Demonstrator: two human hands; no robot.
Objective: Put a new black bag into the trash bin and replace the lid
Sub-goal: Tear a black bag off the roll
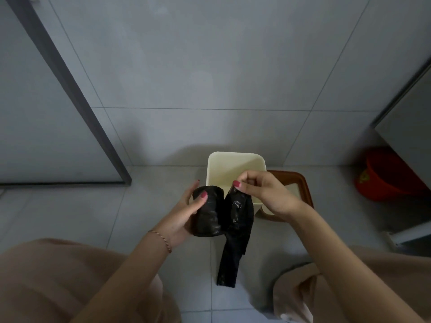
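A cream square trash bin (235,166) stands open and empty on the tiled floor against the wall. Its brown-rimmed lid (300,180) lies on the floor just right of it, partly hidden by my right arm. My left hand (186,210) grips a roll of black bags (207,210) in front of the bin. My right hand (258,190) pinches the top of one black bag (235,231) pulled off the roll. That bag hangs down in a folded strip to below the bin's near edge.
A red bucket (384,178) sits at the right under a grey cabinet (410,127). A dark door frame (70,99) runs down the left. My knees in beige cloth fill the lower corners.
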